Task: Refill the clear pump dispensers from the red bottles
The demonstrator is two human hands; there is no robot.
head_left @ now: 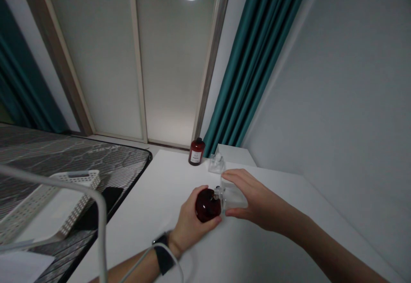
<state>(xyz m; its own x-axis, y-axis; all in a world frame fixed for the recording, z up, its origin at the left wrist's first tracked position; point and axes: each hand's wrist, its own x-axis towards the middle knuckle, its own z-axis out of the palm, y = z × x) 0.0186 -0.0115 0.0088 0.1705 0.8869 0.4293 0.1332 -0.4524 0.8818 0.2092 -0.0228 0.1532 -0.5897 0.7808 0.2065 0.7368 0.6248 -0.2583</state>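
My left hand (195, 214) is wrapped round a dark red, glossy round bottle (204, 206), its neck end turned to the right. My right hand (245, 193) grips a clear, squarish container (233, 195) between the thumb and the fingers. Bottle and container come together at the bottle's neck; whether they touch there I cannot tell. A second dark red bottle (195, 151), with a black cap and a white label, stands upright at the far edge of the white table (154, 206). Beside it lies a crumpled clear plastic piece (216, 163).
A white box (236, 154) sits at the table's far right by the wall. Left of the table, a white perforated basket (77, 180) rests on a grey patterned surface (122, 154). A white curved tube (102, 214) crosses the left foreground. Teal curtains (244, 69) hang behind.
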